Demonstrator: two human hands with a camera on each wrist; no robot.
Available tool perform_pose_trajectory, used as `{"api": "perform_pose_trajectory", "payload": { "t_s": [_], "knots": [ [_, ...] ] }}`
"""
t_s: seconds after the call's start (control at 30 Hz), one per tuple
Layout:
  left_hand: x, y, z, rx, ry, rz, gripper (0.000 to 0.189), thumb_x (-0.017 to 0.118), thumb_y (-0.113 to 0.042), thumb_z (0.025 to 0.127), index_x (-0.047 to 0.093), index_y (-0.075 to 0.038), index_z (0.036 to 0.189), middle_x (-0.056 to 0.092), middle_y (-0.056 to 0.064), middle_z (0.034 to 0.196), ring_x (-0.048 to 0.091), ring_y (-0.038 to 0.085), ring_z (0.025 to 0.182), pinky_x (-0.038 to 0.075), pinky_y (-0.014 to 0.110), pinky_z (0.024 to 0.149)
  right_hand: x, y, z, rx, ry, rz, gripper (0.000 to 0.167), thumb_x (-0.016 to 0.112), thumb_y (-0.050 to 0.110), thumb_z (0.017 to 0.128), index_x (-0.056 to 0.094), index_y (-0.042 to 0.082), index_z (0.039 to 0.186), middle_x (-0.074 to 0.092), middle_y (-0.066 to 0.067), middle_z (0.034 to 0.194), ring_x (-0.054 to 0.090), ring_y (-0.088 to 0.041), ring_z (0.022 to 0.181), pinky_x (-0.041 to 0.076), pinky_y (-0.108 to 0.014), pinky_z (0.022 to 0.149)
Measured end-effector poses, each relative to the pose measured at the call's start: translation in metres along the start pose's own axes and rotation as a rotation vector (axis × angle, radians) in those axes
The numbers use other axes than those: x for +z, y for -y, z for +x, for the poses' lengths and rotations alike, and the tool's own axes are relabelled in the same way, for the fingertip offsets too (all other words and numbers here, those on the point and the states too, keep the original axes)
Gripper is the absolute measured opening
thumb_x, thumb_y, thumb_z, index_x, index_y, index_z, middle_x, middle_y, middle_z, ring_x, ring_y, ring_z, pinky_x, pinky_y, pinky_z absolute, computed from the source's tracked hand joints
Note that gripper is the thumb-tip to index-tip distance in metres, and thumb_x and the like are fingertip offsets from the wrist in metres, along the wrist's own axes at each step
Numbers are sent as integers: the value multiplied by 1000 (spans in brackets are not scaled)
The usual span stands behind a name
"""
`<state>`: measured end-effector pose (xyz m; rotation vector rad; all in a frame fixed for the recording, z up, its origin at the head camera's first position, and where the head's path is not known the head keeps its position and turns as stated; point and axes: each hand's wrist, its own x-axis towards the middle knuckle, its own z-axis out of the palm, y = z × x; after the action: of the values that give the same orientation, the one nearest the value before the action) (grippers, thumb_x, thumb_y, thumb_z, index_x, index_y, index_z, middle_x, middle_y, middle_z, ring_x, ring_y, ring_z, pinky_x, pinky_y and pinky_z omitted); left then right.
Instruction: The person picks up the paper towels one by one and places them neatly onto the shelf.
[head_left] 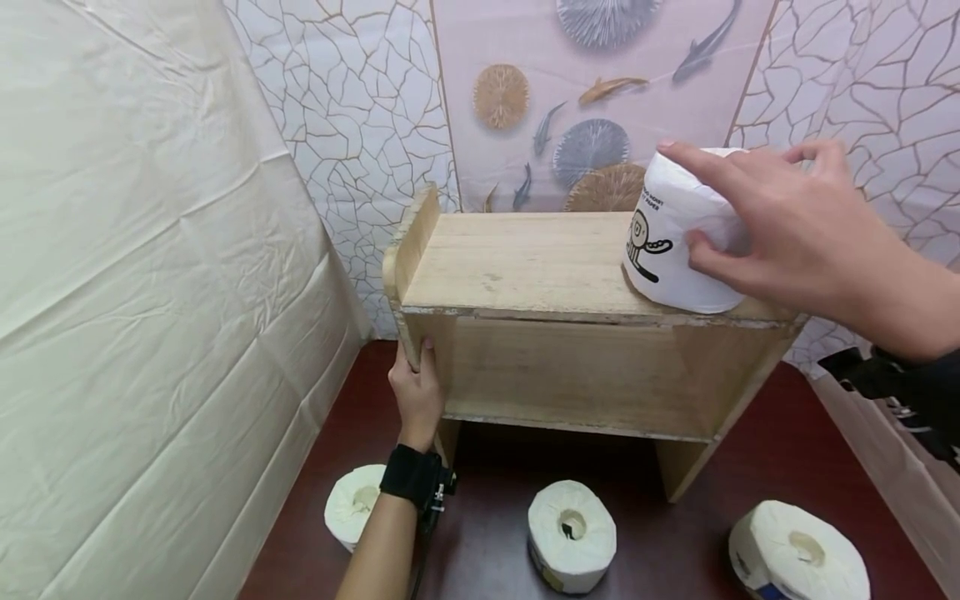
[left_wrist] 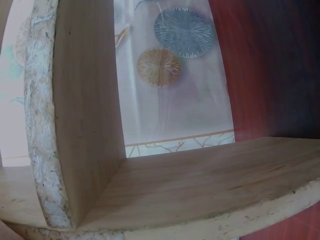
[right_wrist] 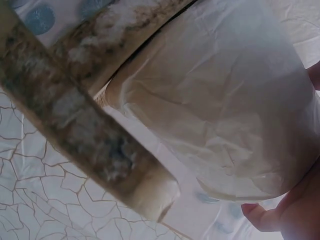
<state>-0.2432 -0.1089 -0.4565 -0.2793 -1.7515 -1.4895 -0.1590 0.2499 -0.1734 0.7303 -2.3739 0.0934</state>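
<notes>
A small wooden shelf (head_left: 517,258) stands on the dark red table, with a top board, a lower board and side panels. My left hand (head_left: 417,387) grips its left side panel, the thumb on the inner face. On the right end of the top board is a white wrapped toilet paper roll (head_left: 678,237) with a cartoon print. From the right, my right hand (head_left: 813,229) holds it, thumb in front and fingers over the top. The roll's wrapper (right_wrist: 220,105) fills much of the right wrist view, beside the shelf's rough edge (right_wrist: 85,120). The left wrist view shows the shelf boards (left_wrist: 90,100) but hardly any of the hand.
Three more toilet paper rolls stand on the table in front of the shelf: one at left (head_left: 352,504), one in the middle (head_left: 551,525), one at right (head_left: 832,558). A patterned sheet (head_left: 360,108) hangs behind, and a pale cloth wall (head_left: 150,292) rises at the left.
</notes>
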Motion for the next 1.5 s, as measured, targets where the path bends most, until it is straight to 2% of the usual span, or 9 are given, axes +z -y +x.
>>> {"api": "perform_pose_trajectory", "payload": {
  "t_s": [0.43,0.53,0.67,0.8,0.93,1.1,1.2,1.43,1.5],
  "knots": [
    [0,1,0,19,-2,6,38,59,-12,110,59,0,145,74,26,117,75,41,96,58,53,75,2,-8,-2,-32,-37,88,74,79,22,83,55,12,152,60,-31,131,51,-52,120,34,-69,97],
    [-1,2,-1,18,0,17,37,59,-14,110,60,-2,145,75,25,109,74,37,86,56,42,70,1,-10,-2,-67,-91,106,70,75,45,90,59,9,148,52,-32,138,41,-55,125,33,-68,97],
    [-1,3,-1,3,-8,24,35,59,-15,110,62,-3,142,74,24,96,68,33,71,47,31,61,-1,-13,-5,-82,-147,86,98,48,85,92,58,6,147,49,-34,143,37,-56,127,30,-62,104],
    [-1,3,-2,-4,-5,19,37,59,-16,110,60,-4,145,75,23,106,74,33,82,53,35,67,-5,-21,-12,-28,-158,142,115,48,95,83,54,2,151,47,-36,145,38,-56,131,25,-52,118],
    [0,2,-2,10,-3,13,37,59,-15,110,60,-3,146,75,23,114,76,35,92,57,41,73,-6,-34,-22,25,-157,245,114,63,88,80,52,-1,150,50,-31,145,43,-41,135,25,-28,118],
    [-1,3,1,19,-5,26,35,59,-15,110,61,-2,142,75,23,112,75,35,91,56,40,71,0,-45,-32,32,-160,324,91,84,63,83,57,-1,142,55,20,143,44,5,136,25,-14,113],
    [-1,4,0,17,-4,26,35,58,-16,110,61,-1,142,75,24,113,76,36,93,58,47,72,5,-48,-36,18,-150,341,87,81,62,86,56,3,145,48,35,141,42,15,133,26,-12,114],
    [-1,3,-1,28,0,20,37,58,-12,110,59,0,145,73,26,119,75,39,98,58,55,75,10,-50,-35,-65,-108,305,86,62,71,93,56,6,148,65,-21,131,43,13,114,29,-8,99],
    [-1,3,-1,32,-3,20,37,59,-11,110,59,0,145,74,26,117,76,40,94,57,54,72,11,-50,-34,-82,-97,306,87,62,72,93,56,5,148,65,-22,129,41,11,111,29,-8,95]
  ]
}}
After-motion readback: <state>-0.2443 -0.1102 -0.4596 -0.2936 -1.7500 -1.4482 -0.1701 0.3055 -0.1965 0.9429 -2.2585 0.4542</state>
